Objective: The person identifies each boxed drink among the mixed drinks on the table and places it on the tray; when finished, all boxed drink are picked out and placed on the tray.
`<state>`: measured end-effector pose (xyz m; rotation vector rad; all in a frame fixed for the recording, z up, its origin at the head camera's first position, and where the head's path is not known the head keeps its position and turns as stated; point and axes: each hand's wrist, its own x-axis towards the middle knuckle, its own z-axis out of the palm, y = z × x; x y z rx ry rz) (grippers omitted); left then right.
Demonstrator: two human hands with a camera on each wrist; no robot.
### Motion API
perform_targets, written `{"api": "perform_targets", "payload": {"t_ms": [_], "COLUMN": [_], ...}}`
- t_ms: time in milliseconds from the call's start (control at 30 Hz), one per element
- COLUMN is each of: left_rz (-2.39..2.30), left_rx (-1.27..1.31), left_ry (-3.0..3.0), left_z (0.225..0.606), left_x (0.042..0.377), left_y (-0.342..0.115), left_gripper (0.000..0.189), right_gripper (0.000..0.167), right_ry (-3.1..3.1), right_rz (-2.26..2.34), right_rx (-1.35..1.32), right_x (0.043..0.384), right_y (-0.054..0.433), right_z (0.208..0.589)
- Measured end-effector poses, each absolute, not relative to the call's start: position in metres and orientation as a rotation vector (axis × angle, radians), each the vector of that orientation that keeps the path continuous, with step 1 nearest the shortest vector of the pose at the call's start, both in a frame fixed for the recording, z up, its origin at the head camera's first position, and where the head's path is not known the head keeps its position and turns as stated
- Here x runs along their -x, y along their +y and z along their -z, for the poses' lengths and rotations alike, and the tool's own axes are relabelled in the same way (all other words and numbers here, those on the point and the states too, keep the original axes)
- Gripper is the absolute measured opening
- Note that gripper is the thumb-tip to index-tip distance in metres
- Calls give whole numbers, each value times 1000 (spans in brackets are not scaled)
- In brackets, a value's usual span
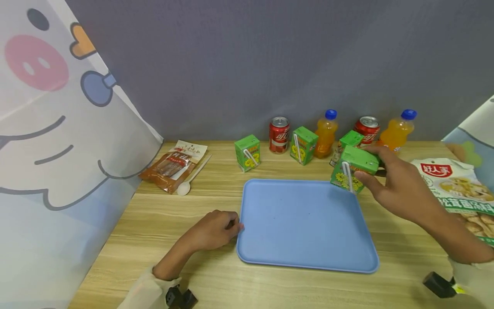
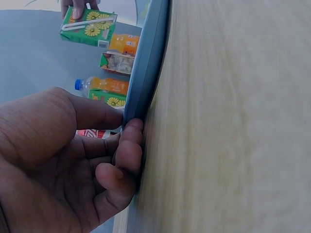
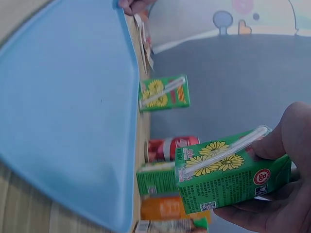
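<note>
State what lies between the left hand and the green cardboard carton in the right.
The head view shows a blue rectangular tray between the left hand and the carton.

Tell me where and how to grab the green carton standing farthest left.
I'd probably pinch the leftmost green carton near its top, across two opposite sides, coming down from above: it stands upright, boxy and flat-sided, and the nearest red can stands apart from it.
</note>
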<state>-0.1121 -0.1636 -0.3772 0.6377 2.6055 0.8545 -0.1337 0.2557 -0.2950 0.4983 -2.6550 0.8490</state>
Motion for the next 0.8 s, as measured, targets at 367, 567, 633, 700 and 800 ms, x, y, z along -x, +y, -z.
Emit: {"api": "perform_targets", "payload": {"t_ms": [367,567,633,700,800], "left_rz": [-850,-852,-853,-852,-851], "left_rx": [-641,-639,-642,-644,-647], "left_ry": [2612,2615,2616,2617,2617], "left_z": [377,376,376,376,376], "left_x": [112,112,112,111,111], "left_y": [-163,-163,-163,-163,-163], "left_gripper": [30,30,30,30,30], "right_gripper": [55,51,51,51,51], "right_ry": [-2706,-2698,-2703,-2712,-2716], "right_rz": [-835,-884,-919,-952,-1007], "right_rx": [-670,-793,-819,-840,-879], "right_x": [122,117,115,114,112], "right_y": [219,198,191,185,177], "right_z": [301,308,311,314,318]}}
